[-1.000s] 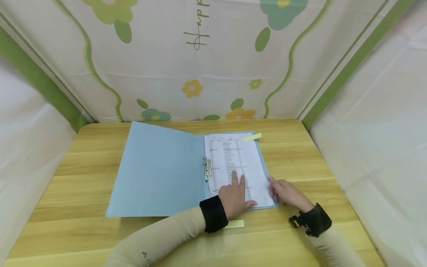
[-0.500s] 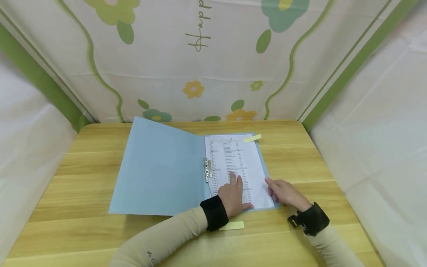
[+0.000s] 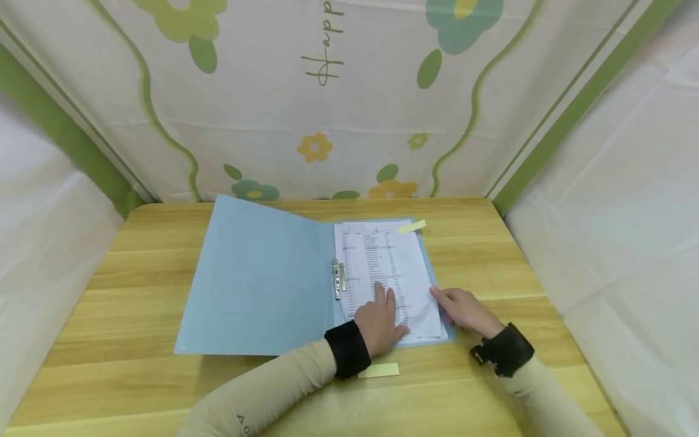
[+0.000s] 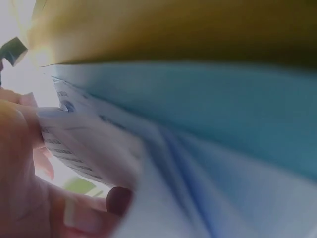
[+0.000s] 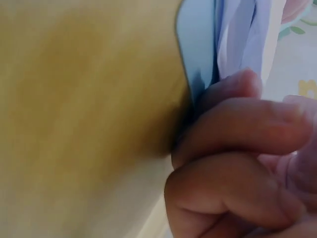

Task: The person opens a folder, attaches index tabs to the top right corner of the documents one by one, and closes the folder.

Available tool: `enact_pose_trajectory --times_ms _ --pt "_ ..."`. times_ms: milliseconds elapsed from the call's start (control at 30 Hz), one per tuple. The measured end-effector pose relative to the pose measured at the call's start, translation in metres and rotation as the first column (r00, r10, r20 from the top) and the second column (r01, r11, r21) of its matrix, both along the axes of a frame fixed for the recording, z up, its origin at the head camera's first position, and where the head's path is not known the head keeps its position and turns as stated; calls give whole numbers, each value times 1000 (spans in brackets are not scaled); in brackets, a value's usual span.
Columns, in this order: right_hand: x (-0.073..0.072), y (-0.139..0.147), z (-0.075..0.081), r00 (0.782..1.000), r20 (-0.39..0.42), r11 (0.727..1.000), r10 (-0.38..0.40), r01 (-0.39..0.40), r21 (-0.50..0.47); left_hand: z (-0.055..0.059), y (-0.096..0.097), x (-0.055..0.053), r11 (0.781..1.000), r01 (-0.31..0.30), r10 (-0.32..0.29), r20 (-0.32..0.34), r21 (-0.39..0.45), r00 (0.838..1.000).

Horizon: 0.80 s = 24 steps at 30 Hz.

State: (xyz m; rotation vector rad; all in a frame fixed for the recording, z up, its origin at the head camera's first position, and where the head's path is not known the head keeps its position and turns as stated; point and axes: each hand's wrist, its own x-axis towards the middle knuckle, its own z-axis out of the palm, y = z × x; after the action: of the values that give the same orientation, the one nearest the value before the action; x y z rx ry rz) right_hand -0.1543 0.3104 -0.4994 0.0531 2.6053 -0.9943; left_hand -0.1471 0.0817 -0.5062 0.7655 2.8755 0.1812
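Observation:
A light blue folder (image 3: 256, 279) lies open on the table, a metal clip (image 3: 337, 279) near its fold. Several printed sheets (image 3: 390, 252) are stacked on its right half. My left hand (image 3: 377, 325) rests on the top sheet with index and middle fingers extended over the print and the thumb out to the right. At the stack's right edge, my right hand (image 3: 466, 309) pinches the top sheet between thumb and curled fingers. That sheet bends slightly, and its lower right corner sits off the sheets beneath. In the right wrist view, curled fingers (image 5: 242, 124) are beside the folder's edge (image 5: 198, 44).
One pale yellow paper strip (image 3: 412, 227) lies across the stack's upper right corner. Another yellow strip (image 3: 378, 370) is on the wooden table (image 3: 464, 388) below the folder. The folder's left cover is raised at an angle. A flowered cloth (image 3: 349, 97) hangs behind the table.
My right hand has moved a little to the left with the top sheet's edge, exposing sheets beneath at the lower right. The left hand's spread fingers have drawn closer together.

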Motion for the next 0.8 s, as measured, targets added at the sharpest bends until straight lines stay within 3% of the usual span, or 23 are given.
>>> enact_pose_trajectory --times_ms 200,367,533,667,800 --pt "-24 1 2 1000 -15 1000 -10 10 -15 3 -1 0 1000 -8 8 20 -1 1000" --pt "-43 4 1 1000 22 990 -16 19 -136 4 -2 -1 1000 -10 9 41 11 999" --pt "-49 4 4 996 93 965 -14 38 -258 6 -4 -2 999 4 -6 55 43 998" --pt "-50 1 10 990 143 918 9 49 -394 14 -9 1 995 50 -52 19 89 998" --pt "-51 -4 14 979 201 824 31 89 -560 24 -10 6 986 106 -103 -28 131 994"
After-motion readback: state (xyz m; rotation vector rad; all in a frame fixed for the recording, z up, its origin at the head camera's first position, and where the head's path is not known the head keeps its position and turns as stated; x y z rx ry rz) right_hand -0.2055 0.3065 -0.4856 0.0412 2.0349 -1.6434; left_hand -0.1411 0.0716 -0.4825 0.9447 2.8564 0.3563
